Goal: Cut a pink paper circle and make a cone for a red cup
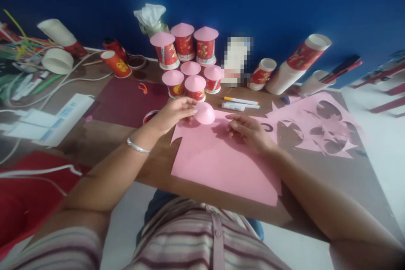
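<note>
My left hand (177, 114) pinches the edge of a small pink paper cone (205, 113) between thumb and fingers, above the table. Just right of the cone, my right hand (248, 131) is loosely curled with its fingers apart, and nothing shows between them. Beneath both hands lies a large pink paper sheet (221, 164) with a cut-away upper left corner. By the right wrist rests a dark ring-shaped piece (267, 127), which I cannot identify. Behind my left hand stand several red patterned paper cups, each with a pink cone on top, such as the nearest cup (195, 94).
Pink paper scraps with round holes (305, 128) spread on the right. Markers (241, 101) and a glue stick (233, 106) lie behind the sheet. Stacked cups (300, 63) lean at the back right. A white power strip (65, 120) with cables occupies the left. Orange scissors (143, 87) lie on dark red paper (117, 103).
</note>
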Demonstrator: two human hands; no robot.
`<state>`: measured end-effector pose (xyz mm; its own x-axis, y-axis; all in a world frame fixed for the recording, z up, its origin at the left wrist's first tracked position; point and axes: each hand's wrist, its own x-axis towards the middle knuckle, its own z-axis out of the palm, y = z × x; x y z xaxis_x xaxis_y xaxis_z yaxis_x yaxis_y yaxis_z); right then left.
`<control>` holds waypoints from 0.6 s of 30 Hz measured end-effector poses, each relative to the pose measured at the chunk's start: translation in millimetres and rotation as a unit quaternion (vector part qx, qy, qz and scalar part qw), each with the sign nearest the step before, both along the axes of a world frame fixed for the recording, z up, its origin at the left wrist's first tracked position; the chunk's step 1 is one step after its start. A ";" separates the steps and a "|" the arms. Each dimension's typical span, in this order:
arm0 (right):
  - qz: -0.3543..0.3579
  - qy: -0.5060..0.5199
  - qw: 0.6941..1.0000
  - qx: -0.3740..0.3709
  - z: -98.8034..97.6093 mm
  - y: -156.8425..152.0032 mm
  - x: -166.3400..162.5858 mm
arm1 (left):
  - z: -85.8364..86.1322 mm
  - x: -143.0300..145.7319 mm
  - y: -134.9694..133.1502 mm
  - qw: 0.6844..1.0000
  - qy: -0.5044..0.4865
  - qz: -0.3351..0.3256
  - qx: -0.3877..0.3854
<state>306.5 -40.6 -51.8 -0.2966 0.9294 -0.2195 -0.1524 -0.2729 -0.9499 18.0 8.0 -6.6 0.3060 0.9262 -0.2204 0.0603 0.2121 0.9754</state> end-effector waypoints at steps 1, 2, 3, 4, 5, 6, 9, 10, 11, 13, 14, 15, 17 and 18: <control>0.004 -0.006 1.000 0.001 -0.7 0.0 0.9 | 1.3 -9.9 -1.3 1.000 0.028 0.001 0.010; 0.007 -0.010 1.000 0.002 -1.3 -0.1 1.6 | 2.5 -19.3 -2.2 0.998 0.054 0.001 0.016; 0.011 -0.015 1.000 0.004 -1.7 -0.1 2.2 | 3.7 -27.8 -2.5 0.997 0.077 0.007 0.023; 0.015 -0.021 1.000 0.007 -2.0 -0.3 2.6 | 4.8 -35.2 -2.1 0.995 0.098 0.015 0.031; 0.018 -0.028 0.999 0.011 -2.0 -0.4 2.8 | 5.6 -41.4 -1.2 0.992 0.116 0.022 0.037; 0.019 -0.036 0.999 0.017 -1.9 -0.7 2.8 | 6.3 -46.2 0.2 0.990 0.130 0.028 0.042; 0.016 -0.055 0.998 0.026 -0.5 -1.6 1.8 | 6.5 -54.4 6.1 0.986 0.158 0.031 0.044; 0.014 -0.057 0.998 0.026 0.1 -2.0 1.4 | 5.9 -55.8 8.3 0.984 0.168 0.031 0.044; 0.013 -0.057 0.998 0.024 0.7 -2.3 1.0 | 5.0 -57.2 10.4 0.982 0.179 0.032 0.045; 0.013 -0.057 0.998 0.020 1.9 -2.9 0.3 | 2.6 -60.5 14.4 0.978 0.201 0.033 0.046; 0.012 -0.057 0.998 0.019 2.5 -3.1 0.1 | 1.4 -62.7 16.3 0.976 0.207 0.038 0.047; 0.013 -0.059 0.998 0.018 3.0 -3.3 -0.1 | 0.4 -65.2 18.1 0.976 0.209 0.044 0.047; 0.014 -0.063 0.998 0.018 3.5 -3.4 -0.2 | -0.6 -71.1 21.4 0.976 0.204 0.061 0.045; 0.015 -0.065 0.998 0.019 3.5 -3.5 -0.2 | -0.6 -74.1 22.9 0.976 0.201 0.070 0.043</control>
<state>306.3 -44.1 -48.3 -0.2956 0.9291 -0.2221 -0.0188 -0.2381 -0.9711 -56.1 30.9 -7.2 0.0795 0.9729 -0.2172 0.4187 0.1651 0.8930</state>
